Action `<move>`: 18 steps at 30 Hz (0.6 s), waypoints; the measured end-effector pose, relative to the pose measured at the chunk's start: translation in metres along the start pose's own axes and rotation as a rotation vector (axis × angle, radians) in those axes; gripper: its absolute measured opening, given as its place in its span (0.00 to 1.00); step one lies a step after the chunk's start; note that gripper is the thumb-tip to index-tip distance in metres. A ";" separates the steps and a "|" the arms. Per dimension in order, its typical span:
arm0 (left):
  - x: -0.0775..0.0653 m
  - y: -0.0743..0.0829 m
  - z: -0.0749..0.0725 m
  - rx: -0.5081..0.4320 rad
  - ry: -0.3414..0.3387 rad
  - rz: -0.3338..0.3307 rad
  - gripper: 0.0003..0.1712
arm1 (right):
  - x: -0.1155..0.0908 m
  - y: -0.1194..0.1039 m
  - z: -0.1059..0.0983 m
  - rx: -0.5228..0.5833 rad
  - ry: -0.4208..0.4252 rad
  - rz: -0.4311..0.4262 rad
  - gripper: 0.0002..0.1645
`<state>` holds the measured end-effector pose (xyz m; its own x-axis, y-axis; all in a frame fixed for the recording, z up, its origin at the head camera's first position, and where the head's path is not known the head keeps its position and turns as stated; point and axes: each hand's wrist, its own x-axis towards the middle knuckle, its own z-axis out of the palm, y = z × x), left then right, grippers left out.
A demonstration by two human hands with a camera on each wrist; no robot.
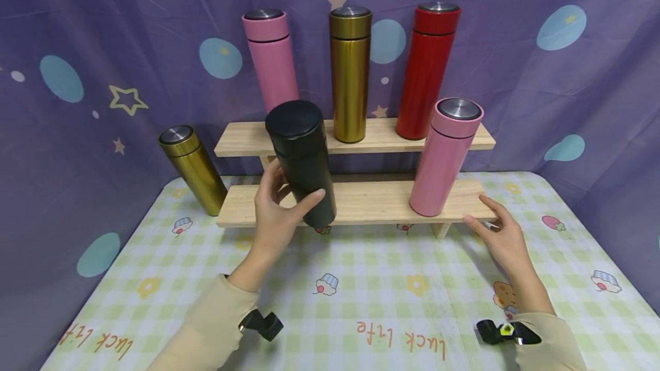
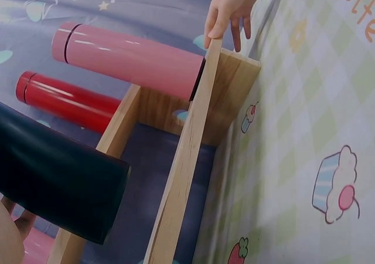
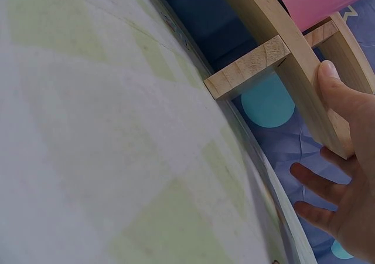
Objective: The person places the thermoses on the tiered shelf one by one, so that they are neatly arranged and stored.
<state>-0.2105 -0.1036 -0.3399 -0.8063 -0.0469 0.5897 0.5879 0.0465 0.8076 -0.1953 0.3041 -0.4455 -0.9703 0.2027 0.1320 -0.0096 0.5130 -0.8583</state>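
Note:
My left hand (image 1: 278, 205) grips a black thermos bottle (image 1: 304, 159), thumb in front and fingers round its far side. In the head view the bottle leans and overlaps the left part of the lower shelf; its base (image 2: 114, 205) shows apart from the board in the left wrist view. My right hand (image 1: 502, 233) holds the right end of the lower board of a two-tier wooden shelf (image 1: 371, 202), the thumb (image 3: 337, 91) along the front edge. Just left of that hand, a pink thermos (image 1: 446, 159) stands on the lower board.
On the upper board stand a pink thermos (image 1: 273, 62), a gold thermos (image 1: 350, 79) and a red thermos (image 1: 428, 73). Left of the shelf, another gold thermos (image 1: 196, 170) stands on the checked tablecloth (image 1: 371, 268). A purple curtain (image 1: 170, 27) hangs behind.

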 end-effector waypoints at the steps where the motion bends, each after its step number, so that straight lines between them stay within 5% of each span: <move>1: 0.000 0.000 0.001 -0.004 0.000 0.000 0.41 | 0.000 0.000 0.000 0.001 -0.001 0.001 0.47; 18: 0.002 -0.008 0.027 0.011 -0.037 0.019 0.42 | 0.000 -0.001 0.000 -0.002 0.002 -0.001 0.47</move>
<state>-0.2182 -0.0770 -0.3456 -0.7971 -0.0085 0.6039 0.6024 0.0584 0.7960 -0.1948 0.3037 -0.4442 -0.9698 0.2040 0.1339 -0.0102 0.5145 -0.8575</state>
